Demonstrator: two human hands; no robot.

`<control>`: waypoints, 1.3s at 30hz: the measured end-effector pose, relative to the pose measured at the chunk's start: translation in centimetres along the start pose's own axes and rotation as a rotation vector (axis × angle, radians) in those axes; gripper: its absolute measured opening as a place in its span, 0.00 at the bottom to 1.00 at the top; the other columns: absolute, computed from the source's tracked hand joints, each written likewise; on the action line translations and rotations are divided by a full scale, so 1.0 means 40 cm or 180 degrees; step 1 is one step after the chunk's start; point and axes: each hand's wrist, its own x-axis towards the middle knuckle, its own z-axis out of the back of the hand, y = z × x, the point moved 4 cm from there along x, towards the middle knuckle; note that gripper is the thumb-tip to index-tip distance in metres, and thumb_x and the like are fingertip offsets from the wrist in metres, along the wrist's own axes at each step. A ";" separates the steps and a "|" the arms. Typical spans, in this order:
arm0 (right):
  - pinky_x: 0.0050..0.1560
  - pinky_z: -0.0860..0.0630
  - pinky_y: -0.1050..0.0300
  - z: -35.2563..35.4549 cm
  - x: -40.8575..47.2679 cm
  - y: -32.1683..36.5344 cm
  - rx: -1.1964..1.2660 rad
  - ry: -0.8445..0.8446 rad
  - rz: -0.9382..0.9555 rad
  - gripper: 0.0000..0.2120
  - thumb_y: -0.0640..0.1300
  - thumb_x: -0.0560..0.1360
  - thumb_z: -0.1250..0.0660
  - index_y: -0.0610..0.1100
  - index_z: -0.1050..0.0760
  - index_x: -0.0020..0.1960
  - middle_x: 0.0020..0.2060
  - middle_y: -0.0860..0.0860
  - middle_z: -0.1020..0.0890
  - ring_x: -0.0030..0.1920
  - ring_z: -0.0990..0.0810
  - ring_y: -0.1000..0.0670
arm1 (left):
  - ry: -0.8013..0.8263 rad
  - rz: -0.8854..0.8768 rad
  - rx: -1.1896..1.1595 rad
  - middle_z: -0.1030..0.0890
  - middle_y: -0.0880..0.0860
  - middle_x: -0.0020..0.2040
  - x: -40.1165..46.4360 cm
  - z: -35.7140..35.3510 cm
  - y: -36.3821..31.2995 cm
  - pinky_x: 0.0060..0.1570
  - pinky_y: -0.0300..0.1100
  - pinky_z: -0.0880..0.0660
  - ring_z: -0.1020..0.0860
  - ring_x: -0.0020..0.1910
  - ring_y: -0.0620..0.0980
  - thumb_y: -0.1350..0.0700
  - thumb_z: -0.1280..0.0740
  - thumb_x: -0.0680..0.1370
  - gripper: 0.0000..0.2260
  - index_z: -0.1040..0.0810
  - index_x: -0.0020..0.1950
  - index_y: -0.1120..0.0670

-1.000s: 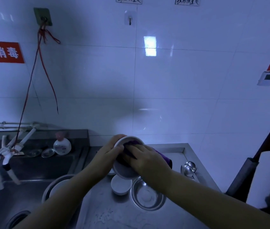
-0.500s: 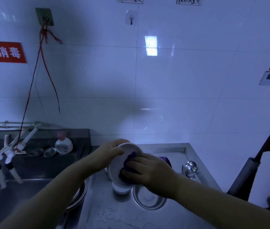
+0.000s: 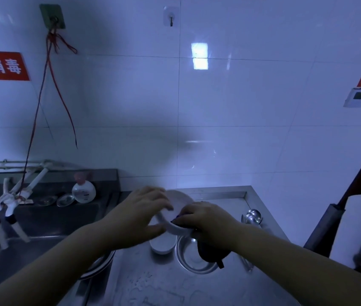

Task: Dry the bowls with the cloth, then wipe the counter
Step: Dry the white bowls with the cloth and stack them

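The left hand (image 3: 140, 214) is spread over the white bowl (image 3: 178, 214), fingers curled on its far rim and the thumb under its near edge, so the bowl is held tilted in the air above the table (image 3: 157, 281). The right hand (image 3: 206, 220) is closed round the dark purple cloth (image 3: 211, 250), which is pressed against the bowl's right side, with its loose end hanging below the wrist (how much of the inside has been covered cannot be told). So the bowl sits between the two hands, and the drying is judged to be under way.

Directly beneath, a second small white bowl (image 3: 161, 245) is seen resting on the table, touching or just beside a steel dish (image 3: 193, 259); both lie nearer the right hand. A ladle (image 3: 252, 216) lies to the right, near the raised back edge. To the left the table drops into the sink (image 3: 42, 235), where a steel basin (image 3: 100, 265) sits at the lip. Open wet steel is left in front for setting down.
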 end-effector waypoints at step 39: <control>0.51 0.25 0.60 0.102 0.051 -0.052 0.3380 -0.2736 -0.2262 0.12 0.43 0.77 0.39 0.51 0.16 0.46 0.48 0.56 0.16 0.51 0.20 0.57 | -0.0904 0.1316 -0.4695 0.18 0.61 0.51 0.042 -0.011 -0.091 0.49 0.44 0.23 0.20 0.50 0.57 0.59 0.31 0.72 0.12 0.21 0.55 0.59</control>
